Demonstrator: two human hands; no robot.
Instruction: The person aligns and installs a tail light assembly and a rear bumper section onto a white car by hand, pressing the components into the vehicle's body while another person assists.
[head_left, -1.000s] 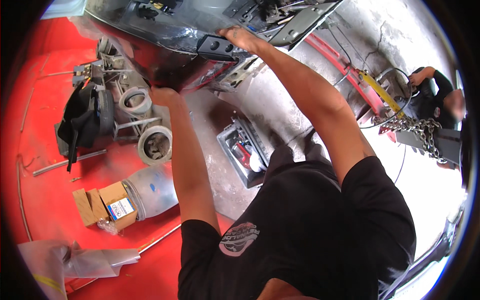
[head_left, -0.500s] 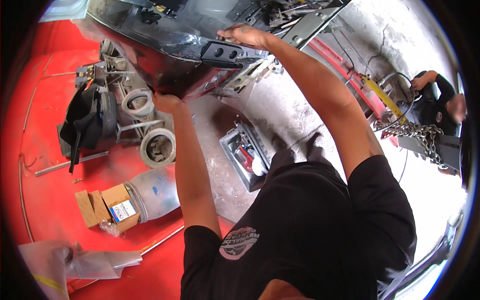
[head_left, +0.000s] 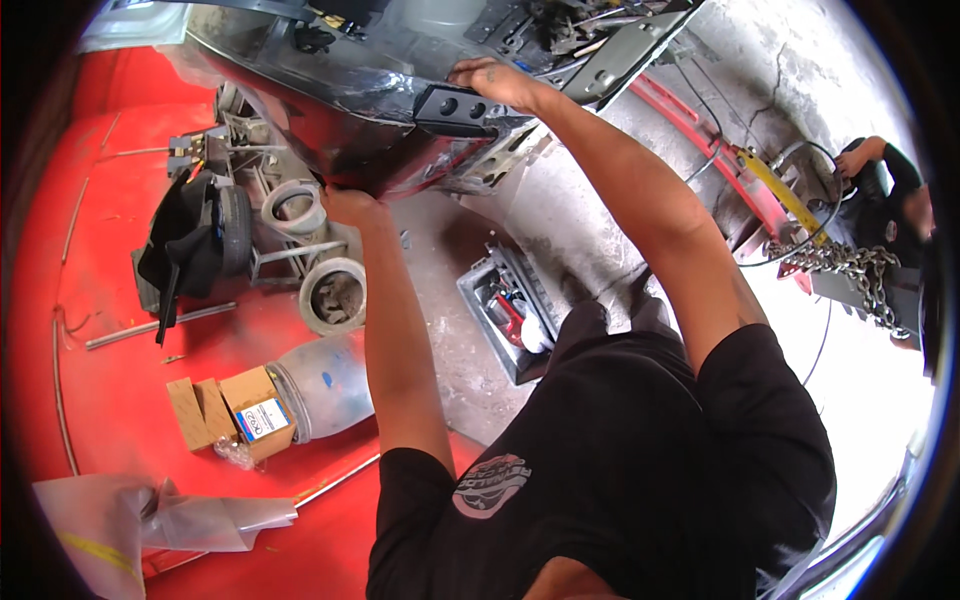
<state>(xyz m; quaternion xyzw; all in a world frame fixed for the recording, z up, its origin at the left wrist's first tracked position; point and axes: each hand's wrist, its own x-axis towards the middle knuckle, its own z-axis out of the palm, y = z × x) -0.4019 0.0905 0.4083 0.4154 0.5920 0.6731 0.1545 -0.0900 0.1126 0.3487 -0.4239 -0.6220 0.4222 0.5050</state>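
A dark car body section (head_left: pixel 350 110) with red showing on its lower face fills the upper middle. My right hand (head_left: pixel 495 85) is closed on its upper edge, just above a black bracket (head_left: pixel 460 110) with round holes. Lower down, my left hand (head_left: pixel 350 205) grips the underside of the same body section, its fingertips partly hidden. Loose metal pieces (head_left: pixel 580 25) lie on top of the body section at the right.
Left are stands with rings (head_left: pixel 332 300), a black part (head_left: pixel 185 240), boxes (head_left: pixel 250 410), a clear container (head_left: pixel 320 385) and plastic (head_left: pixel 110 530). A tool case (head_left: pixel 500 320) is near my feet. At right, another person (head_left: pixel 890 190) is beside a red puller (head_left: pixel 700 150) and chains (head_left: pixel 860 270).
The whole scene has shifted slightly rightward in the view. My hands stay on the car body, the right fingers curled a little differently. The other person's head is further out of sight.
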